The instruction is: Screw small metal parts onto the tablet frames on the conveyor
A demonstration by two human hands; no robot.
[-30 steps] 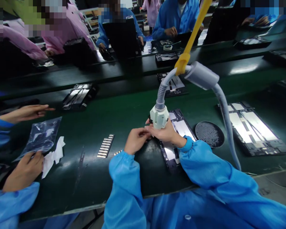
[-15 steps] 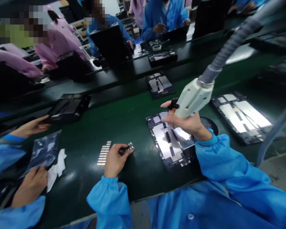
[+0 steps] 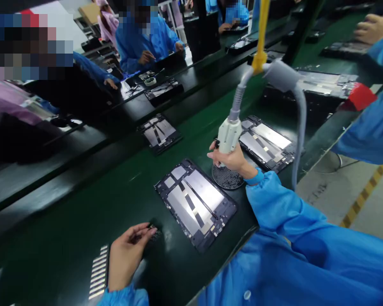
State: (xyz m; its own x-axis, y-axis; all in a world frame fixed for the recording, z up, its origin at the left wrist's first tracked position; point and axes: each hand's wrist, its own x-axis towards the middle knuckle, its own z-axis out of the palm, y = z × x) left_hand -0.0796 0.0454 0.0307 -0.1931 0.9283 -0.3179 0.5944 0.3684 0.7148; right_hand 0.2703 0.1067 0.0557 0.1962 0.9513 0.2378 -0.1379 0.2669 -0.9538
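Note:
My right hand (image 3: pixel 231 159) is wrapped round a whitish electric screwdriver (image 3: pixel 229 135) that hangs from a ribbed grey hose. Below it is a round black dish (image 3: pixel 228 176) with a fine pattern of holes or small pieces; whether the tip touches it is hidden. My left hand (image 3: pixel 127 250) pinches a small dark circuit board (image 3: pixel 153 231) just above the bench. Left of that hand lies a dark strip (image 3: pixel 98 272) with a row of pale bars. Between my hands an opened tablet (image 3: pixel 196 204) lies flat, its silvery inside facing up.
Another opened tablet (image 3: pixel 266 142) lies beyond the dish, and one more (image 3: pixel 159 132) lies toward the raised ledge. A grey cable (image 3: pixel 301 127) loops down right of my hand. Co-workers sit across the bench, and a blue sleeve (image 3: pixel 364 127) reaches in at right.
My right hand and the screwdriver have moved from above the nearest tablet to the round dish. The view has swung right. My left hand still pinches the small board.

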